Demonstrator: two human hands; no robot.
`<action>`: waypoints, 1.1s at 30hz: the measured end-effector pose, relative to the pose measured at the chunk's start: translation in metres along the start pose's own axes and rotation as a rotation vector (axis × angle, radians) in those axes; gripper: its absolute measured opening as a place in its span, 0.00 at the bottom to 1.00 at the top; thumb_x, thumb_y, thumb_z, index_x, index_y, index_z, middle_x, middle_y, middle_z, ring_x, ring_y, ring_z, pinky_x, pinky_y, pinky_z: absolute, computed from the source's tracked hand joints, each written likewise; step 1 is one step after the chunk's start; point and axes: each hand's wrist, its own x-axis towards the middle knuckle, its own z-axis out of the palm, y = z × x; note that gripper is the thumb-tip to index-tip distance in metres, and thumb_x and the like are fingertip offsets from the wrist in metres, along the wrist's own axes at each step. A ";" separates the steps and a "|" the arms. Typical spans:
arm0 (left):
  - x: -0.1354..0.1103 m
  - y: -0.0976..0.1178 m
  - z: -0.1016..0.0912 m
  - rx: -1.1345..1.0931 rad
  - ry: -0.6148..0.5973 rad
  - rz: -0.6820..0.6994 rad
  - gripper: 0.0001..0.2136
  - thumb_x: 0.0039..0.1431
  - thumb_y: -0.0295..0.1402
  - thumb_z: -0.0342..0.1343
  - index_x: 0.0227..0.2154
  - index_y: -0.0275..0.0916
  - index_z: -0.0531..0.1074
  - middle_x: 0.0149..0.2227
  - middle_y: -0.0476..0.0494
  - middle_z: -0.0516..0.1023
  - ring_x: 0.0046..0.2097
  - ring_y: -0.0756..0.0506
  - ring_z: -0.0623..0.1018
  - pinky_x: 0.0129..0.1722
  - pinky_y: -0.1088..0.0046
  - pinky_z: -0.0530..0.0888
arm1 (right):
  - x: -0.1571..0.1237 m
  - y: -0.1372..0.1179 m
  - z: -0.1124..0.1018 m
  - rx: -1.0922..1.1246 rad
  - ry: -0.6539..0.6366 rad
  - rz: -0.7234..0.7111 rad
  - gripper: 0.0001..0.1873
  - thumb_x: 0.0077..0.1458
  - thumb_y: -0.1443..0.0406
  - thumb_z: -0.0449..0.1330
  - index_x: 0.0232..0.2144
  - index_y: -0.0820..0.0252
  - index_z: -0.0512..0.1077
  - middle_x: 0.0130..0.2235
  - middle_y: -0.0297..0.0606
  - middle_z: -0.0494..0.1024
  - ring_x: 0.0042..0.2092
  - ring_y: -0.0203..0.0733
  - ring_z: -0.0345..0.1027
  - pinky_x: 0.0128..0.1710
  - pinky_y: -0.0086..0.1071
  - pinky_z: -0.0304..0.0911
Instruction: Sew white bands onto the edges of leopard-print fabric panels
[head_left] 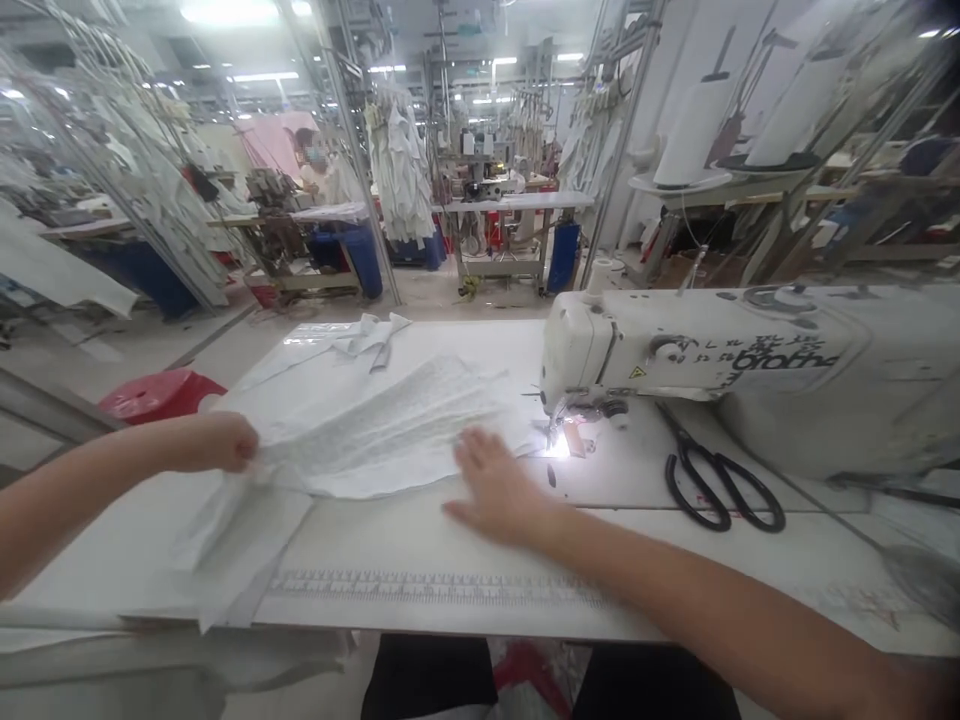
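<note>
A piece of white textured fabric point(390, 430) lies spread on the sewing table point(420, 545), reaching toward the needle of a white sewing machine point(675, 350). My left hand point(217, 442) is closed on the fabric's left edge, near the table's left side. My right hand point(499, 487) lies flat with fingers stretched out on the fabric's right part, just left of the lit needle area point(559, 440).
Black scissors point(720, 480) lie under the machine arm at right. A ruler strip point(435, 587) runs along the table's front edge. More white pieces point(367, 340) lie at the far edge. A red stool point(157, 393) stands left. Other workstations and hanging garments fill the background.
</note>
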 end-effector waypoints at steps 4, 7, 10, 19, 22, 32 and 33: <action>-0.010 -0.007 -0.003 -0.035 -0.082 0.019 0.14 0.63 0.42 0.43 0.39 0.47 0.74 0.42 0.49 0.76 0.52 0.46 0.70 0.51 0.67 0.69 | -0.017 -0.049 0.017 0.095 -0.050 -0.051 0.46 0.56 0.45 0.46 0.62 0.77 0.41 0.64 0.56 0.35 0.64 0.58 0.24 0.62 0.53 0.32; 0.008 -0.015 -0.001 -0.055 -0.104 -0.005 0.17 0.62 0.44 0.42 0.48 0.45 0.69 0.49 0.45 0.73 0.55 0.41 0.68 0.54 0.57 0.66 | -0.045 -0.057 0.012 0.124 -0.042 -0.097 0.43 0.57 0.48 0.48 0.61 0.79 0.46 0.63 0.58 0.42 0.64 0.59 0.30 0.62 0.51 0.36; 0.034 -0.007 0.018 -0.047 -0.165 -0.035 0.21 0.61 0.43 0.43 0.55 0.42 0.60 0.59 0.39 0.61 0.60 0.36 0.58 0.52 0.47 0.63 | -0.073 -0.030 -0.002 0.055 -0.006 -0.104 0.35 0.59 0.55 0.51 0.58 0.80 0.53 0.61 0.59 0.51 0.63 0.56 0.39 0.62 0.47 0.41; 0.098 0.023 0.065 0.060 -0.110 0.074 0.15 0.62 0.39 0.43 0.49 0.41 0.63 0.58 0.39 0.60 0.60 0.37 0.56 0.47 0.51 0.64 | -0.095 0.066 -0.037 -0.121 0.140 -0.130 0.25 0.57 0.59 0.54 0.52 0.71 0.63 0.52 0.53 0.68 0.56 0.53 0.56 0.57 0.48 0.51; 0.119 0.027 0.070 0.063 -0.092 0.108 0.11 0.61 0.37 0.44 0.37 0.38 0.68 0.51 0.37 0.68 0.57 0.36 0.61 0.45 0.53 0.64 | -0.094 0.082 -0.040 -0.151 0.171 -0.080 0.24 0.57 0.59 0.53 0.51 0.69 0.64 0.52 0.51 0.68 0.56 0.53 0.56 0.57 0.48 0.51; 0.118 0.033 0.065 -0.024 -0.059 0.087 0.05 0.59 0.28 0.46 0.36 0.36 0.66 0.40 0.39 0.71 0.47 0.42 0.69 0.46 0.61 0.66 | -0.100 0.090 -0.039 -0.099 0.209 -0.015 0.23 0.57 0.60 0.51 0.50 0.70 0.65 0.52 0.48 0.68 0.56 0.53 0.55 0.58 0.48 0.48; 0.112 0.035 0.064 -0.068 -0.062 0.102 0.06 0.59 0.28 0.46 0.38 0.37 0.65 0.41 0.40 0.70 0.47 0.43 0.69 0.47 0.62 0.66 | -0.100 0.090 -0.038 -0.093 0.215 -0.026 0.23 0.57 0.60 0.51 0.50 0.70 0.65 0.52 0.49 0.68 0.56 0.53 0.55 0.58 0.48 0.48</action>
